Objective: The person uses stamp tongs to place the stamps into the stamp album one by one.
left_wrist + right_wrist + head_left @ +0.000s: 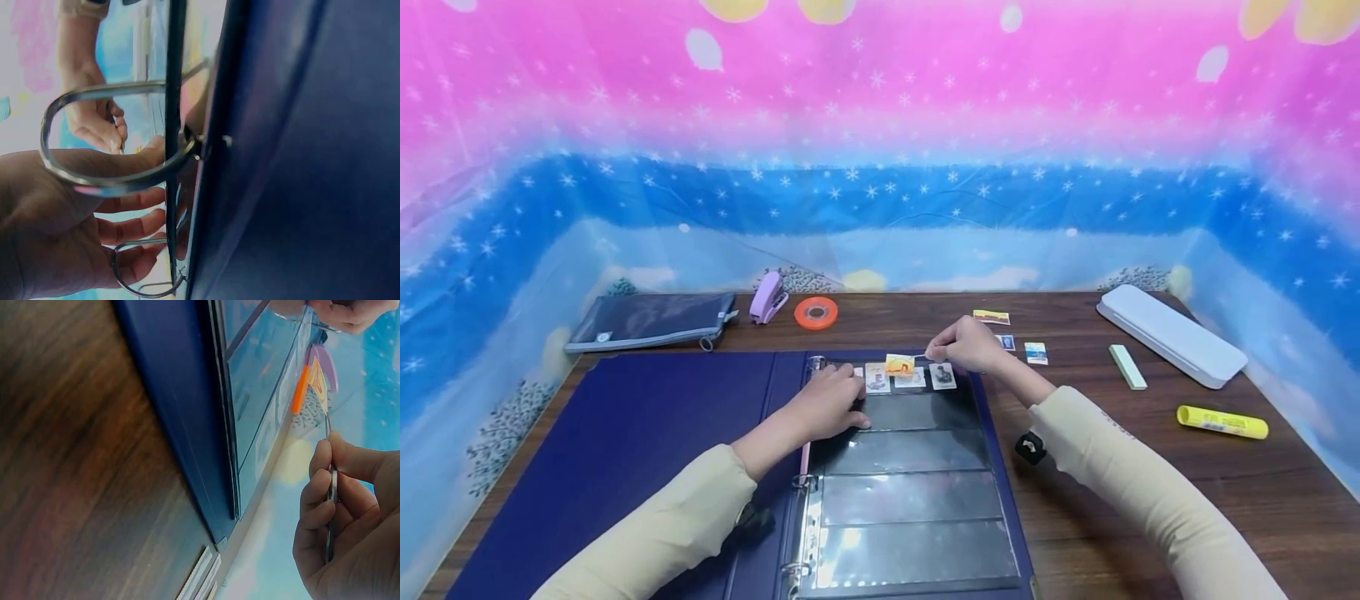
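Note:
My right hand (967, 344) grips metal tweezers (331, 487), and their tips pinch a yellow-orange stamp (898, 366). That stamp stands over the top row of a black, clear-pocketed stamp page (910, 500), overlapping the small pale stamps there. One stamp with a dark figure (942, 377) lies at the row's right end. My left hand (831, 402) rests on the page's upper left, fingers extended against the sheet (134, 219). The page sits on the metal rings (106, 181) of an opened navy binder (677, 450).
Behind the binder are a dark zip pouch (655, 321), a purple stapler (768, 297) and an orange tape roll (816, 312). Loose stamps (1036, 353) lie right of the page. Farther right are a white case (1172, 333), a pale green eraser-like bar (1127, 367) and a yellow glue stick (1222, 422).

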The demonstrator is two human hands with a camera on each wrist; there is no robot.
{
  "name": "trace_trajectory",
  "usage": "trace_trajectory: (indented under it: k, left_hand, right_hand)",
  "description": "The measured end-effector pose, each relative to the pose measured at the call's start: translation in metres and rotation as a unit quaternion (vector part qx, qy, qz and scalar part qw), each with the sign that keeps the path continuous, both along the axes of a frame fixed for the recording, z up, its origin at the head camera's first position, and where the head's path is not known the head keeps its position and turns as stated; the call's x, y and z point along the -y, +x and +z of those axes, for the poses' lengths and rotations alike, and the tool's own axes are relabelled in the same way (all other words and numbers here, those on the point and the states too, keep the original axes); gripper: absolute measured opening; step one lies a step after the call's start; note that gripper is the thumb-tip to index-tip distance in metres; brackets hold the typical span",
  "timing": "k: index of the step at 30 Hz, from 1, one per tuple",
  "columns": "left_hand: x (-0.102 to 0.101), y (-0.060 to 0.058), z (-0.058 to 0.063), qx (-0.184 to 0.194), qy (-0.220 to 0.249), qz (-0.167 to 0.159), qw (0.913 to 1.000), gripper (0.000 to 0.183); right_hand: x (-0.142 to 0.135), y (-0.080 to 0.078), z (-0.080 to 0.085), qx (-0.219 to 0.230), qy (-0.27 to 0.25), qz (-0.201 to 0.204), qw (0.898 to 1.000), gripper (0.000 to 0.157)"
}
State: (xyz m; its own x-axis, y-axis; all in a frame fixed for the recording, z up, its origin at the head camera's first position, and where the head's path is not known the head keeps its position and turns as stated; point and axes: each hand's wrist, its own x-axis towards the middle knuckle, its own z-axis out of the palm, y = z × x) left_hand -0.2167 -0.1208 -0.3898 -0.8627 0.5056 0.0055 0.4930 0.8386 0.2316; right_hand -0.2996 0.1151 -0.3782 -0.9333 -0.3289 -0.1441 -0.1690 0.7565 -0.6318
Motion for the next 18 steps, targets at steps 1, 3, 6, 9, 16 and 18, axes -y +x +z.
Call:
trace_trajectory:
  k: [1,3,6,9,16,18]
  left_hand:
    - [-0.0002,0.0005,0.0,-0.004,0.0,0.0,1.0,0.031]
    - [0.0003,0.0014,-0.0008,-0.009,0.001,-0.006,0.9999,0.026]
    - [0.0025,0.0025,-0.0042,-0.006,0.016,-0.021,0.9996,0.02]
    - [0.0038,0.0037,-0.0071,-0.007,0.02,-0.031,0.9993,0.018]
    - [-0.0025,0.0026,-0.0019,0.024,0.005,-0.013,0.9996,0.035]
    - [-0.0046,0.002,0.0011,0.052,-0.008,0.001,0.9986,0.036]
  right_hand:
    - [0.0003,0.0003,-0.0003,0.001,-0.003,0.0,1.0,0.019]
    - [0.001,0.0009,-0.0007,0.002,-0.009,-0.002,1.0,0.019]
    - [0.0019,0.001,-0.0021,0.006,-0.016,-0.004,1.0,0.019]
    - [0.0029,0.0013,-0.0035,0.013,-0.017,-0.007,1.0,0.019]
    - [0.0035,0.0026,-0.0016,0.028,-0.029,-0.024,0.999,0.018]
    - [0.0041,0.0027,-0.0008,0.033,-0.032,-0.027,0.999,0.018]
